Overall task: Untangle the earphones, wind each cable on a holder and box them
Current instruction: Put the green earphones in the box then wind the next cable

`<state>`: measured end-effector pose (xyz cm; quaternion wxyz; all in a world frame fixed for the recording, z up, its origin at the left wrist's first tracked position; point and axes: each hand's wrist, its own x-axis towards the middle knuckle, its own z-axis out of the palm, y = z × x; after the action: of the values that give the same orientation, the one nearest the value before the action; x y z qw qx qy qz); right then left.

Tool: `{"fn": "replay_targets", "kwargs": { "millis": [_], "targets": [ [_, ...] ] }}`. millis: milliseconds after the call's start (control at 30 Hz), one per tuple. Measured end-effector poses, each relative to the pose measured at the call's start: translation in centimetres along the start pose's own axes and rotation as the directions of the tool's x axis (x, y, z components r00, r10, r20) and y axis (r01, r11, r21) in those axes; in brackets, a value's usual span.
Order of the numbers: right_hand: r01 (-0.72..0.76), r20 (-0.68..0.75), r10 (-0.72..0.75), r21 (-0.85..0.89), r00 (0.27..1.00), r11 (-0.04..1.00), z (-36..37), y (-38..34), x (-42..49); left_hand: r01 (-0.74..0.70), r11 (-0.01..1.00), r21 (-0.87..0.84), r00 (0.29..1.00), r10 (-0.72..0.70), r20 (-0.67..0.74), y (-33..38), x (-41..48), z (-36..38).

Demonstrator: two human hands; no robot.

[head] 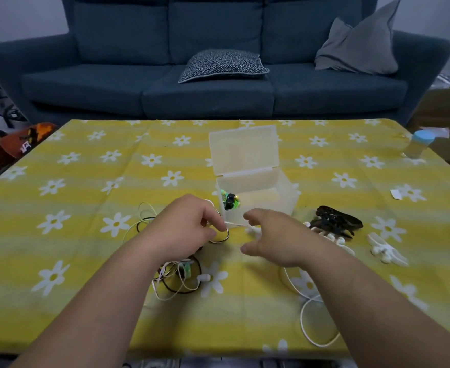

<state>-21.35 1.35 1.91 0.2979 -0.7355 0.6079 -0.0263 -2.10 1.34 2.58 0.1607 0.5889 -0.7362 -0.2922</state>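
white & black cables [177, 281] lie tangled toward near edge of table [85, 181]; one wound set [229, 201] sits in the clear box [285, 200]. left hand [186, 227] pinches a cable loop [222, 237] by the box; right hand [274, 240] spread, holding nothing. step: prob. untangling; next: slow pull w/o tightening knots.

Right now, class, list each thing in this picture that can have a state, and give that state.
Box: lid open, one wound earphone inside.
Tangle: knotted, on the cloth.
White cable: loose, unwound.
Left hand: fingers pinch a cable of the tangle.
Right hand: open, holding nothing.
Bottle: upright, capped.
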Motion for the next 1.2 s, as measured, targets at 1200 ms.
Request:
{"fn": "replay_targets", "kwargs": {
  "millis": [1200],
  "targets": [
    [0.307, -0.295, 0.337, 0.952, 0.894, 0.018, -4.2, -1.6, -1.2, 0.122, 0.99, -0.074, 0.95, -0.138, -0.282, -3.3, 0.1, -1.6]
  ]
}}
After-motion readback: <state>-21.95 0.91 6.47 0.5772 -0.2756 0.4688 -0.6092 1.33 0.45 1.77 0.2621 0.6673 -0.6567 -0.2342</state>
